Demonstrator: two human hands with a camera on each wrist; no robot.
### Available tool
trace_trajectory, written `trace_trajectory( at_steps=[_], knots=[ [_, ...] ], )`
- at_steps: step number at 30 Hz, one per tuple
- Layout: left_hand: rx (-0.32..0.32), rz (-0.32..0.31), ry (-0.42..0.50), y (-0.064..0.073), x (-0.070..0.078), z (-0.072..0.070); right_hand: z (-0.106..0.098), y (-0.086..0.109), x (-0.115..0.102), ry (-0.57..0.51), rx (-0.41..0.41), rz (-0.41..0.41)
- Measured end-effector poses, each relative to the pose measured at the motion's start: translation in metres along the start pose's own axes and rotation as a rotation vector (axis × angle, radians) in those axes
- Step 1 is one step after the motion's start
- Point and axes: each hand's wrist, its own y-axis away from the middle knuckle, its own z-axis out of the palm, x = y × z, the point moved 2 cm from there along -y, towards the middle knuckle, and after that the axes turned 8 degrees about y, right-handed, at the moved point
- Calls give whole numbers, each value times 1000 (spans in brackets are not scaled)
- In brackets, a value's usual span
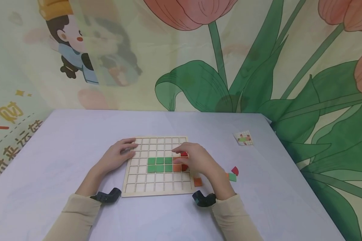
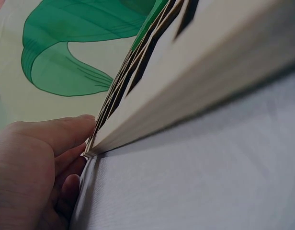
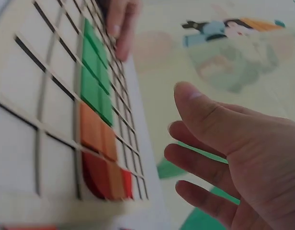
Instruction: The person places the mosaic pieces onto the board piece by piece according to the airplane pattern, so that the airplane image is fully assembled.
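A wooden grid board (image 1: 157, 194) lies flat on the table. Two rows of green square tiles (image 1: 160, 165) fill cells in its middle, followed on the right by orange tiles (image 3: 97, 130) and red rounded pieces (image 3: 95, 175). My left hand (image 1: 117, 155) rests at the board's left edge, fingertips touching the rim (image 2: 138, 112). Over the right side of the board hovers my right hand (image 1: 200, 160), fingers loosely bent and apart, nothing between them. It partly covers the orange and red pieces in the head view.
Right of the board lie a loose orange tile (image 1: 197, 181), a green tile (image 1: 232, 177) and a red quarter-round piece (image 1: 235, 170). A small pattern card (image 1: 243, 138) sits farther back on the white tablecloth (image 1: 87, 134). Behind the table hangs a printed backdrop (image 1: 187, 83).
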Motion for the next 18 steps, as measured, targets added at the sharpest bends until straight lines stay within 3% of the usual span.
trace_trajectory(
  at_steps=[9, 13, 18],
  knots=[
    [-6, 12, -2, 0, 1, -1, -40, 18, 58, -82, 89, 121],
    [-10, 11, -2, 0, 2, -2, -55, 33, 86, -101, 68, 188],
    [-13, 5, -2, 0, 2, -1, -64, 50, 113, -60, -24, 282]
  ],
)
